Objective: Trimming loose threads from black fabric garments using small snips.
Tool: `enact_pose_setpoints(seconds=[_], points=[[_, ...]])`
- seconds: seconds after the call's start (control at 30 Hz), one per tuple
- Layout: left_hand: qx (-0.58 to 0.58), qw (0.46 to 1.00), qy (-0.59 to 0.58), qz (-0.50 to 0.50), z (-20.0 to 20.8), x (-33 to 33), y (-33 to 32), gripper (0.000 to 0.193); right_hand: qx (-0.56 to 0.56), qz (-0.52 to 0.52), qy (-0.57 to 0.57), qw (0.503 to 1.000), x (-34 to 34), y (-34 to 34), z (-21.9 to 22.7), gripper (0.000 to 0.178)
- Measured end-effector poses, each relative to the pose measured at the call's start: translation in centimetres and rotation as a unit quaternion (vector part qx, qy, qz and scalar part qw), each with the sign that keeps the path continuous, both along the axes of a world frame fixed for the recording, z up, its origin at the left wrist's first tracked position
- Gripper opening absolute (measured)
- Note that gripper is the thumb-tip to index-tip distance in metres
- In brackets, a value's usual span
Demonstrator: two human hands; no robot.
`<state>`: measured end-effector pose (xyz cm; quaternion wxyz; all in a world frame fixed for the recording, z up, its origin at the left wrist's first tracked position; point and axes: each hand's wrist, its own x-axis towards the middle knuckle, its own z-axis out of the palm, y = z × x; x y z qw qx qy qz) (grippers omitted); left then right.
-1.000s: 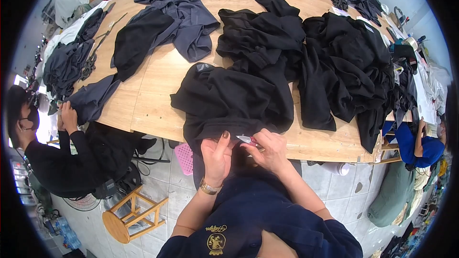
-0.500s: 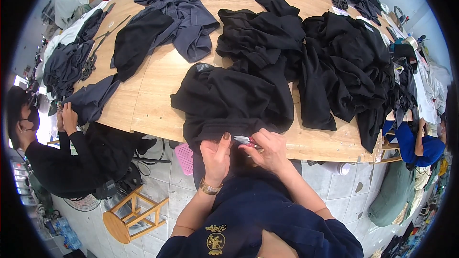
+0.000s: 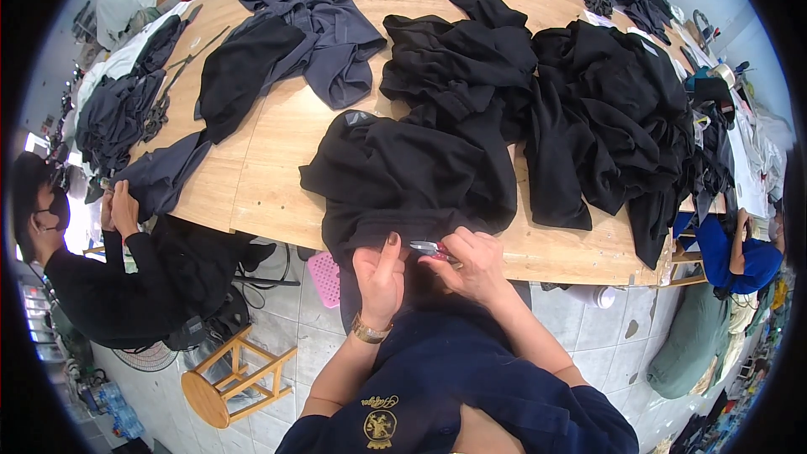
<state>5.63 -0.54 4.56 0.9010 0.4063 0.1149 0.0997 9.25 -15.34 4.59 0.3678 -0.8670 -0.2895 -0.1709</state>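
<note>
A black garment (image 3: 412, 164) lies bunched at the table's near edge, its hem hanging toward me. My left hand (image 3: 378, 282) is closed on that hem, thumb raised along the edge and fingers partly hidden by the cloth. Small thread snips (image 3: 427, 247) with red handles and metal blades sit in my right hand (image 3: 473, 261). The blades point left, close to my left thumb and just over the hem. Whether a thread lies between them is too small to tell.
More black garments (image 3: 609, 118) are heaped on the wooden table (image 3: 277, 193) to the right, and dark grey ones (image 3: 336, 59) lie farther left. A person in black sits at left holding grey cloth; others work around the table. A wooden stool (image 3: 206, 399) stands below left.
My left thumb and the snips have shifted slightly over the hem. Across the table, a person's hands have moved onto dark cloth, and the far grey garment has shifted a little.
</note>
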Motion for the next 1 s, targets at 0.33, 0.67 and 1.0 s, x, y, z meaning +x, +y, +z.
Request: enact_pose_setpoints(seconds=[0.33, 0.67, 1.0], points=[[0.019, 0.999, -0.041, -0.016, -1.0, -0.3, 0.2, 0.016, 0.05, 0.004, 0.035, 0.998, -0.1, 0.2, 0.0, 0.032], [0.013, 0.999, -0.036, -0.015, -1.2, -0.3, 0.4, 0.015, 0.016, 0.005, 0.014, 1.0, -0.1, 0.2, -0.3, 0.034], [0.044, 0.999, -0.013, -0.004, -1.2, -0.5, 0.1, 0.016, 0.03, 0.004, 0.007, 1.0, -0.1, 0.4, 0.0, 0.03]])
